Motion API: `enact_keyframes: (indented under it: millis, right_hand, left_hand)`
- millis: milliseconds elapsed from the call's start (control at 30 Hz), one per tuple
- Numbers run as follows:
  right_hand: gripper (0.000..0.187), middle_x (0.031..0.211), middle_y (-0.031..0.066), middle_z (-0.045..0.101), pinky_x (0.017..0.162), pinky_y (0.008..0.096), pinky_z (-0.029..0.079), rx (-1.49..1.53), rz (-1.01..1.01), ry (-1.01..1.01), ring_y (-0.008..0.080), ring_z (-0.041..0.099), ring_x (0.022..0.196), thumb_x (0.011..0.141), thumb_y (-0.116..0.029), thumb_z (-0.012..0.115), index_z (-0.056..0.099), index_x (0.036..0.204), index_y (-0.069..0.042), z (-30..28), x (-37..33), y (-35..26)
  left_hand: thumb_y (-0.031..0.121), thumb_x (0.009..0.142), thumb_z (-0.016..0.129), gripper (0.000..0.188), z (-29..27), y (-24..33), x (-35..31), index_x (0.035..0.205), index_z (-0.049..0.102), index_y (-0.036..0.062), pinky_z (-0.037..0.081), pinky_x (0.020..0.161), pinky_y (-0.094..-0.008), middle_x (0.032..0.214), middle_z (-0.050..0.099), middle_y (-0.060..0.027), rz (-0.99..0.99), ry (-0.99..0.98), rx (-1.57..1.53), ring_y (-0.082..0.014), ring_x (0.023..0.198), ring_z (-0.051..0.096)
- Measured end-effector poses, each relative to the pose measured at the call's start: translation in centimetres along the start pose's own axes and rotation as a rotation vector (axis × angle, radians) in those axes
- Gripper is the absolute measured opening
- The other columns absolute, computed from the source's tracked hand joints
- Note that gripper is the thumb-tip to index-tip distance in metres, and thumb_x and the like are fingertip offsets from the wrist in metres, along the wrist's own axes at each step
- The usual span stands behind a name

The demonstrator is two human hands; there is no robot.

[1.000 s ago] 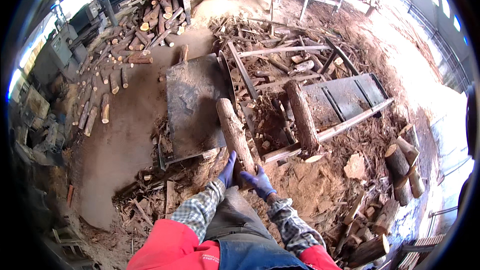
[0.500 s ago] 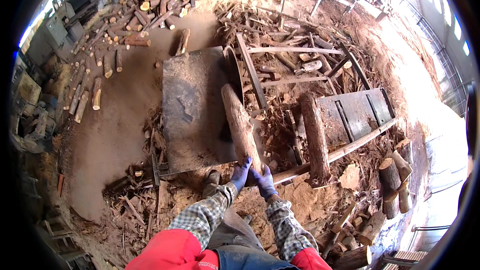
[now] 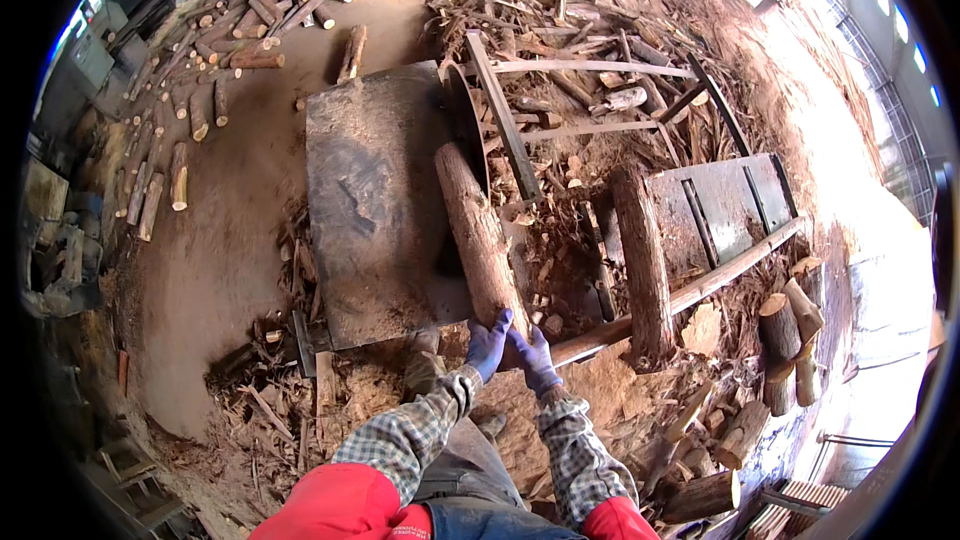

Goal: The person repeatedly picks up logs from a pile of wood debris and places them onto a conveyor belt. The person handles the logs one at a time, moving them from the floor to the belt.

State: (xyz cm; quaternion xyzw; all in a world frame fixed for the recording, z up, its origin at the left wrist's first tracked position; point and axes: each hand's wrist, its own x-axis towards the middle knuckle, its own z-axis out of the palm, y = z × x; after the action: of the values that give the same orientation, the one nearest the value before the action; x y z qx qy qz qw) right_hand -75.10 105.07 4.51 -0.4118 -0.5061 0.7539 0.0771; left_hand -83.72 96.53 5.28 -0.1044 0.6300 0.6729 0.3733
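Here, just below the frame's centre, the left hand [image 3: 488, 344] and right hand [image 3: 536, 360] grasp a log [image 3: 479, 230] by its lower end; a dark table [image 3: 375, 190] stands centre-left.

Left of centre, the tabletop [image 3: 375, 210] leaves passing room. A central log [image 3: 480, 232] and dark disc [image 3: 466, 120] bar its right edge.

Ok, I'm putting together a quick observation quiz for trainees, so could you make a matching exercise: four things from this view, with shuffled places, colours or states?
1. left hand
2. forearm sleeves
3. metal plate
4. slotted panel

A. flat, mostly left of the held log
B. checked
C. flat, right of that log
D. purple-gloved, at that log's near end

Pairs: 1-D, 2-B, 3-A, 4-C
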Motion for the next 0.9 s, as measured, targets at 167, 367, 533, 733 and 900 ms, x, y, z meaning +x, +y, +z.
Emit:
enact_keyframes:
  millis: [167, 367, 533, 733, 900]
  right_hand:
    - [0.051, 0.12, 0.0116, 0.065, 0.09, 0.0299, 0.053, 0.047, 0.004, 0.006, 0.0174, 0.064, 0.104, 0.09, -0.021, 0.077, 0.055, 0.128, 0.004, 0.5, 0.5, -0.3]
    - [0.055, 0.123, 0.0126, 0.064, 0.09, 0.0303, 0.054, 0.043, -0.045, -0.002, 0.0176, 0.064, 0.105, 0.089, -0.021, 0.078, 0.053, 0.131, 0.005, -0.2, 1.9, 0.6]
    - [0.047, 0.116, 0.0096, 0.067, 0.085, 0.0288, 0.054, 0.043, -0.052, -0.009, 0.016, 0.064, 0.099, 0.093, -0.024, 0.073, 0.056, 0.128, 0.002, 1.5, 2.1, -0.6]
    - [0.043, 0.112, 0.0094, 0.068, 0.079, 0.0301, 0.055, 0.025, -0.032, -0.015, 0.0174, 0.067, 0.094, 0.094, -0.025, 0.07, 0.058, 0.126, 0.001, 3.2, 5.5, -2.5]
    - [0.043, 0.117, 0.0111, 0.068, 0.085, 0.0327, 0.056, 0.172, 0.036, -0.084, 0.0197, 0.067, 0.102, 0.095, -0.027, 0.066, 0.059, 0.127, 0.003, 4.4, 7.0, -4.3]
  left_hand:
    - [0.061, 0.084, 0.073, 0.097, 0.1, -0.2, 0.5, 0.142, 0.032, -0.0052, 0.046, 0.101, -0.0397, 0.135, 0.054, -0.0236, 0.037, 0.052, 0.07, -0.032, 0.12, 0.057]
    - [0.066, 0.081, 0.072, 0.1, 0.4, 1.2, 1.0, 0.139, 0.037, -0.0071, 0.045, 0.102, -0.0421, 0.132, 0.057, -0.0249, -0.007, 0.04, 0.134, -0.0348, 0.12, 0.057]
    - [0.065, 0.081, 0.073, 0.094, -0.8, 1.3, 2.5, 0.133, 0.044, -0.0082, 0.047, 0.098, -0.0408, 0.127, 0.06, -0.0229, -0.011, 0.02, 0.155, -0.0316, 0.113, 0.06]
    - [0.066, 0.078, 0.076, 0.093, -0.2, 5.9, 4.6, 0.125, 0.049, -0.01, 0.049, 0.095, -0.0416, 0.118, 0.062, -0.0243, -0.018, 0.135, 0.334, -0.0329, 0.108, 0.062]
    - [0.066, 0.076, 0.077, 0.099, -0.1, 7.5, 6.6, 0.127, 0.043, -0.0113, 0.047, 0.1, -0.0426, 0.127, 0.057, -0.0297, 0.01, 0.155, 0.288, -0.0376, 0.116, 0.059]
